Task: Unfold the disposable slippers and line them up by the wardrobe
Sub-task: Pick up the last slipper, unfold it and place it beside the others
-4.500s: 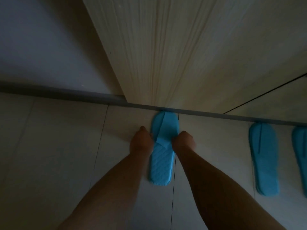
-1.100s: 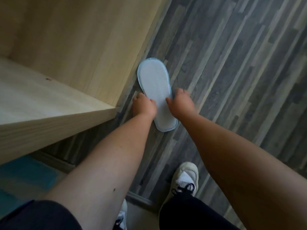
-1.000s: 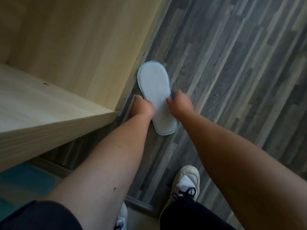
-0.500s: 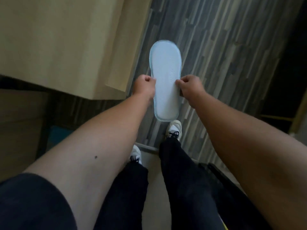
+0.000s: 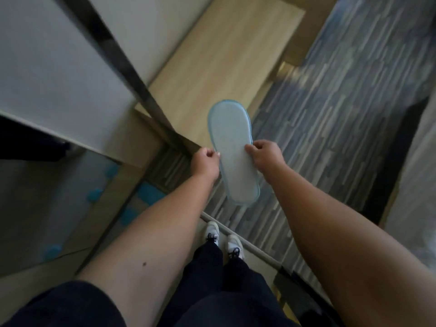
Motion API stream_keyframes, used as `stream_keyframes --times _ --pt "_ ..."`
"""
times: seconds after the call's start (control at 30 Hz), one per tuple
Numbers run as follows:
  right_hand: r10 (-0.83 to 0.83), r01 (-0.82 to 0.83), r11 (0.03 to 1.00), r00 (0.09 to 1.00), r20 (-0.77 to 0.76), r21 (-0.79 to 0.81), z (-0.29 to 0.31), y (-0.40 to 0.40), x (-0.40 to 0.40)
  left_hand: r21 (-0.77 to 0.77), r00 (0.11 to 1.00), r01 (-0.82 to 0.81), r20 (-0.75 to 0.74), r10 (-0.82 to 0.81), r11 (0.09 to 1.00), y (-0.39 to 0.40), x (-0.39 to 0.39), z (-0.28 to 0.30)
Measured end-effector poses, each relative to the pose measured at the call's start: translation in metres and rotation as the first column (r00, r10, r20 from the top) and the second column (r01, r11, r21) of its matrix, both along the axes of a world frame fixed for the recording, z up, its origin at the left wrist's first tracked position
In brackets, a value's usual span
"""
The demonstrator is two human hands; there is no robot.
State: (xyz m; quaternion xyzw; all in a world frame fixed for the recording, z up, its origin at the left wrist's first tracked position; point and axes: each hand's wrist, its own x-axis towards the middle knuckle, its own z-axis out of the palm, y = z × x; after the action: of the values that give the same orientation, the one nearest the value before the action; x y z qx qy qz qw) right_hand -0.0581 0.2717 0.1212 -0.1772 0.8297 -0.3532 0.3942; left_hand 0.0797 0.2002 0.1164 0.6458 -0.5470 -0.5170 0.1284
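Observation:
I hold a flat, pale blue disposable slipper (image 5: 232, 147) in the air in front of me, its white sole side up and its toe pointing away. My left hand (image 5: 204, 160) pinches its left edge and my right hand (image 5: 265, 155) pinches its right edge, near the middle. Below and to the left, several blue slippers (image 5: 147, 193) lie on the pale floor beside the wardrobe, partly hidden by my left arm. The wardrobe's light wooden panel (image 5: 226, 60) stretches away ahead.
A white surface (image 5: 54, 74) with a dark edge juts in at the upper left. Grey striped wood flooring (image 5: 330, 128) fills the right side. My feet in white sneakers (image 5: 223, 239) stand at a metal threshold strip. A dark gap runs along the far right.
I have stood up and lifted the slipper off the striped floor with both hands. My view has swung higher, and the blue slippers on the pale floor have come into sight.

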Motion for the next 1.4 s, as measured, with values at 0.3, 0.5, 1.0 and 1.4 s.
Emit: stream_keyframes --times 0.3,0.5,1.0,1.4 --pt "0.383 -0.382 0.924 0.923 -0.029 0.016 0.049 -0.020 0.114 -0.049 0.969 -0.247 0.005 0.247 0.968 0.023 0.143 0.051" --pt "0.653 -0.655 0.755 0.748 -0.119 0.026 0.074 -0.032 0.241 -0.076 0.899 -0.437 0.001 0.439 0.896 0.046 0.277 0.070" --pt "0.858 -0.862 0.507 0.502 -0.107 0.016 0.048 0.085 0.754 -0.166 0.757 -0.622 0.121 0.642 0.765 0.218 0.778 0.045" --pt "0.851 -0.852 0.523 0.524 0.023 0.038 -0.004 0.115 0.910 -0.103 0.705 -0.690 0.129 0.697 0.717 0.263 0.927 -0.002"
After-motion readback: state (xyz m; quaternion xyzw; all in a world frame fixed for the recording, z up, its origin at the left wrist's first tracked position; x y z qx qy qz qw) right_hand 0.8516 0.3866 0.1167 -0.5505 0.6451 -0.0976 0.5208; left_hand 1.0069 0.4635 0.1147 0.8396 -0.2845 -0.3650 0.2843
